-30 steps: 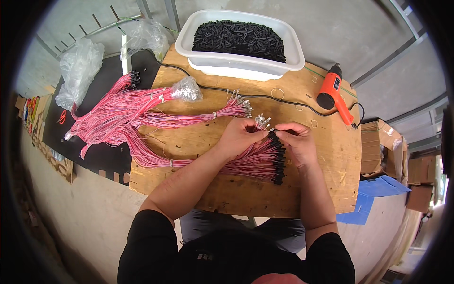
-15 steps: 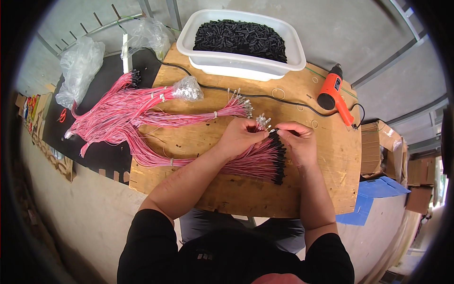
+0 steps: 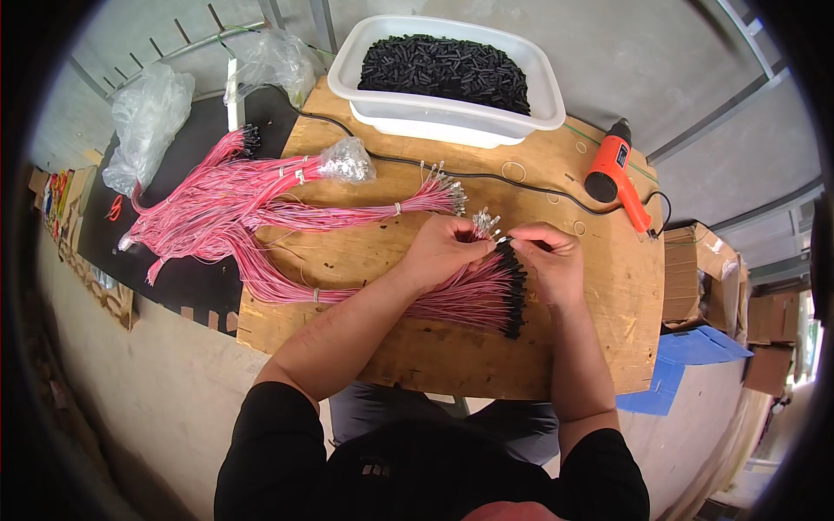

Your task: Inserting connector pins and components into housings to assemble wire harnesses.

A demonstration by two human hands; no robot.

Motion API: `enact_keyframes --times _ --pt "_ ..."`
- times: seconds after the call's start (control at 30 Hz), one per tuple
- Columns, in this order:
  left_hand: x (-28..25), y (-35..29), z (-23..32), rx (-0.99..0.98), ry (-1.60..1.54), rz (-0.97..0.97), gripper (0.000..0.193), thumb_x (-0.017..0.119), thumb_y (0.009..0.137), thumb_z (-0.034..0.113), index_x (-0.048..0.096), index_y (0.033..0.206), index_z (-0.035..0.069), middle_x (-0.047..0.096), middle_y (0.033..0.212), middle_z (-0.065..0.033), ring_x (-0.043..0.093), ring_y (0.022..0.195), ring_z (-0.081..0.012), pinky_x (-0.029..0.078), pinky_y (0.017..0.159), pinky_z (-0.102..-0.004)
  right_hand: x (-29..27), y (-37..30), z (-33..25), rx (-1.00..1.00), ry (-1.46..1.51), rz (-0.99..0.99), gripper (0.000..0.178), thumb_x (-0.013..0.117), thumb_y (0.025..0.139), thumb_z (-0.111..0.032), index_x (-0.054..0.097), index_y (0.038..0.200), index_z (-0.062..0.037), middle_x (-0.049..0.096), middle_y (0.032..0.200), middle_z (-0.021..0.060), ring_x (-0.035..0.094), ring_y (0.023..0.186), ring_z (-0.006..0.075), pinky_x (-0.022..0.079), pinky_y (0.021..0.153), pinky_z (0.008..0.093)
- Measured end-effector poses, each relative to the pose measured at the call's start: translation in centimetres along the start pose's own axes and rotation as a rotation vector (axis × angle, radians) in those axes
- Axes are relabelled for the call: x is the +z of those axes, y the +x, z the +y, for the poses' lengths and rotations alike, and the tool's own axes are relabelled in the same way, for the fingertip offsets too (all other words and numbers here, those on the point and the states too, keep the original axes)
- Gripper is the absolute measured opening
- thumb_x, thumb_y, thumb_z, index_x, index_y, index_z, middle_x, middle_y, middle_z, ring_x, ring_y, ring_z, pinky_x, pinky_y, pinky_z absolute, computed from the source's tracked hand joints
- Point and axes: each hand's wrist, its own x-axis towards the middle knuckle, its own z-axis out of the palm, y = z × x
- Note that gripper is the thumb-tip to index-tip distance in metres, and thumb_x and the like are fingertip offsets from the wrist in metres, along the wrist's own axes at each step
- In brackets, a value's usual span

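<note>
My left hand [image 3: 445, 253] is closed around some pink wires, with thumb and forefinger pinched near their bare silvery ends [image 3: 485, 223]. Facing it, my right hand [image 3: 554, 260] pinches something small at a wire's tip; the fingers mostly hide it, and a black sleeve seems to show there. Below both hands the bundle of pink wires [image 3: 456, 308] fans out on the table, many ends covered by black sleeves [image 3: 514, 304]. A second branch of pink wires [image 3: 347, 217] lies behind, tied, its silvery ends uncovered.
A white tub [image 3: 545, 95] of loose black sleeves stands at the back of the wooden table [image 3: 608, 330]. An orange heat gun [image 3: 611, 169] lies at the right, its black cable [image 3: 408, 162] crossing behind my hands. Plastic bags [image 3: 152, 113] and red scissors [image 3: 115, 208] are at the left.
Both hands stay in nearly the same place; the right fingers shift only slightly at the wire tip. The whole view has moved a little.
</note>
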Motion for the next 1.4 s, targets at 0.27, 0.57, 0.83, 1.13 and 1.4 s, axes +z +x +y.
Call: enact_keyframes --times 0.27,0.57,0.83,1.13,1.4 --pt "0.0 0.0 0.0 -0.003 0.013 -0.023 0.009 0.072 0.091 0.005 0.070 0.094 -0.004 0.065 0.072 -0.0036 0.059 0.064 -0.0093 0.048 0.060 -0.0245 0.1 0.0 0.2 -0.070 -0.038 -0.028 0.016 0.071 0.087 0.009 0.075 0.101 0.0014 0.073 0.100 0.0065 0.066 0.090 0.0100 0.053 0.082 0.0239" --pt "0.1 -0.2 0.2 0.003 0.078 -0.008 0.009 0.072 0.092 0.005 0.070 0.090 -0.003 0.064 0.068 -0.0030 0.059 0.061 -0.0081 0.046 0.058 -0.0240 0.0 0.0 -0.2 0.011 -0.037 -0.040 0.018 0.068 0.087 0.011 0.075 0.102 0.0024 0.073 0.101 0.0081 0.067 0.091 0.0121 0.054 0.084 0.0254" --pt "0.1 -0.1 0.1 0.009 0.076 -0.023 0.009 0.071 0.093 0.005 0.070 0.091 -0.003 0.065 0.070 -0.0025 0.059 0.062 -0.0073 0.046 0.058 -0.0237 -0.1 0.0 0.0 -0.018 -0.062 -0.065 0.017 0.069 0.088 0.010 0.074 0.102 0.0025 0.073 0.100 0.0083 0.067 0.090 0.0121 0.053 0.084 0.0257" --pt "0.0 0.0 -0.2 0.010 0.144 0.007 0.009 0.072 0.092 0.006 0.072 0.092 -0.003 0.068 0.074 -0.0033 0.060 0.067 -0.0074 0.048 0.061 -0.0232 -0.1 0.0 -0.2 0.007 -0.034 -0.038 0.018 0.069 0.087 0.011 0.074 0.102 0.0020 0.073 0.099 0.0079 0.067 0.091 0.0117 0.053 0.084 0.0255" --pt "-0.1 0.0 -0.2 0.030 0.167 -0.004 0.012 0.072 0.093 0.008 0.072 0.090 -0.003 0.068 0.076 -0.0035 0.061 0.068 -0.0074 0.048 0.062 -0.0237 -0.5 0.2 -1.3 0.206 0.199 -0.081 0.017 0.066 0.096 -0.007 0.070 0.108 0.0037 0.073 0.092 0.0102 0.050 0.062 0.0056 0.041 0.058 0.0202"
